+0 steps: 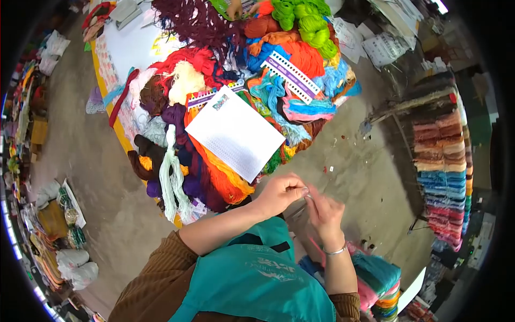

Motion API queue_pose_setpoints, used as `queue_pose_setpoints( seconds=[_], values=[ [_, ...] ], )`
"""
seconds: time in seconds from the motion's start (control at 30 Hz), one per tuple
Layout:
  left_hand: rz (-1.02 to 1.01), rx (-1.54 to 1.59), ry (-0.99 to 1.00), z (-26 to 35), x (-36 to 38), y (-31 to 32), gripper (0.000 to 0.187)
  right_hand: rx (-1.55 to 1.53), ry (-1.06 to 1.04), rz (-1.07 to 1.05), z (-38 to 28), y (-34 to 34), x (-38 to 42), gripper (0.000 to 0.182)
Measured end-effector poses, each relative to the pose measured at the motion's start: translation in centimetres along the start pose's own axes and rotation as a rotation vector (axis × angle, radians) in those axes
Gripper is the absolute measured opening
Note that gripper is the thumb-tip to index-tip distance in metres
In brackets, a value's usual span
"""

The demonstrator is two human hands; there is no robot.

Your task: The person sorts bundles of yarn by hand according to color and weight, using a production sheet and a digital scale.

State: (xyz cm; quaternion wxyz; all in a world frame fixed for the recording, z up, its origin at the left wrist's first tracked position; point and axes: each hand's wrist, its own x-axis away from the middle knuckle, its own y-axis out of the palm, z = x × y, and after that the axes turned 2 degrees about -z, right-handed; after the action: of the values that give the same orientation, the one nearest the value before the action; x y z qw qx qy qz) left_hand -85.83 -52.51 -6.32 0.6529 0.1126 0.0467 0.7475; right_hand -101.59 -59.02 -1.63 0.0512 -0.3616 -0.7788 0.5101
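My left hand (281, 194) is closed in a pinch in front of my body, off the table's near corner. My right hand (325, 210), slightly blurred and with a bangle at its wrist, meets it with fingers drawn together. A small pale bit shows between the fingertips; I cannot tell what it is. Below the right hand, a pink strand (315, 244) runs beside the wrist. Nearest to the hands on the table lie a white printed sheet (238, 134) and orange thread skeins (228, 180). A pale green skein (170, 172) drapes over the edge.
Many coloured skeins cover the table, with a purple-and-white punched thread card (292, 77) among them. Another person's hand (234, 9) is at the far side. A rack of hanging skeins (441, 172) stands right; more skeins (378, 276) hang low beside me. Plastic bags (78, 265) lie left.
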Motion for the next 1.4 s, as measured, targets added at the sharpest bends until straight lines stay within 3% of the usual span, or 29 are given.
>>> queue_pose_setpoints(
  seconds=[0.07, 0.2, 0.33, 0.43, 0.5, 0.53, 0.67, 0.73, 0.77, 0.8, 0.83, 0.87, 0.93, 1.03, 1.1, 1.13, 1.2, 1.23, 1.33, 1.4],
  values=[
    [0.004, 0.277, -0.254, -0.1, -1.4, -0.3, 0.010, -0.004, -0.052, -0.006, 1.5, 0.1, -1.4, 0.030],
    [-0.083, 0.426, -0.344, -1.8, -5.5, -1.7, 0.023, -0.064, 0.009, -0.019, 5.8, 0.6, -3.9, 0.022],
    [0.207, 0.508, -0.480, -6.0, -13.2, -3.6, 0.042, -0.185, 0.328, 0.051, 11.3, -0.7, -6.8, 0.013],
    [0.358, 0.528, -0.433, -9.4, -20.0, -4.9, 0.052, -0.275, 0.447, 0.113, 16.2, -1.7, -8.4, 0.012],
    [0.555, 0.538, -0.425, -12.0, -24.5, -4.6, 0.028, -0.342, 0.495, 0.061, 19.6, -2.4, -9.4, 0.013],
    [0.524, 0.641, -0.522, -12.3, -26.5, -5.2, 0.049, -0.353, 0.475, 0.075, 20.9, -2.6, -10.1, 0.014],
    [0.838, 0.672, -0.534, -16.2, -33.1, -5.2, 0.035, -0.384, 0.554, 0.038, 25.8, -4.3, -12.3, 0.015],
    [1.006, 0.785, -0.409, -13.9, -34.6, -5.3, 0.024, -0.390, 0.547, 0.015, 28.2, -5.1, -13.3, 0.015],
    [1.175, 0.919, -0.445, -12.8, -34.8, -4.8, 0.021, -0.393, 0.538, 0.002, 29.3, -5.4, -13.9, 0.015],
    [1.075, 0.993, -0.241, -15.2, -34.7, -5.5, 0.023, -0.395, 0.533, -0.013, 30.3, -5.7, -14.5, 0.015],
    [1.073, 1.110, -0.061, -12.6, -34.2, -5.3, 0.019, -0.384, 0.501, -0.027, 31.1, -5.7, -15.2, 0.016],
    [0.976, 1.022, 0.076, -10.1, -33.2, -5.9, 0.018, -0.378, 0.465, -0.042, 31.8, -5.6, -15.9, 0.016],
    [1.045, 0.836, 0.029, -4.9, -30.1, -6.8, 0.017, -0.421, 0.490, -0.085, 32.7, -5.0, -17.5, 0.016],
    [1.096, 0.280, -0.014, -0.8, -24.5, -7.7, 0.021, -0.542, 0.483, -0.161, 32.4, -3.1, -20.2, 0.017],
    [1.013, 0.128, -0.074, -1.2, -20.9, -7.1, 0.022, -0.693, 0.408, -0.215, 30.5, -1.0, -22.4, 0.017],
    [1.027, 0.082, -0.124, -4.4, -19.3, -7.5, 0.021, -0.708, 0.392, -0.260, 29.8, 0.6, -23.0, 0.017],
    [1.082, 0.171, -0.440, -6.9, -17.4, -6.9, 0.020, -0.772, 0.329, -0.389, 28.3, 4.5, -23.7, 0.016],
    [1.083, 0.247, -0.486, -8.5, -17.0, -6.6, 0.024, -0.813, 0.339, -0.483, 26.7, 6.4, -24.2, 0.016],
    [1.088, 0.511, -0.369, -12.0, -16.6, -5.8, 0.031, -0.872, 0.293, -0.707, 23.3, 12.4, -24.2, 0.015],
    [1.051, 0.636, -0.285, -11.1, -17.0, -5.6, 0.034, -0.870, 0.278, -0.724, 21.7, 16.2, -23.2, 0.016]
  ],
)
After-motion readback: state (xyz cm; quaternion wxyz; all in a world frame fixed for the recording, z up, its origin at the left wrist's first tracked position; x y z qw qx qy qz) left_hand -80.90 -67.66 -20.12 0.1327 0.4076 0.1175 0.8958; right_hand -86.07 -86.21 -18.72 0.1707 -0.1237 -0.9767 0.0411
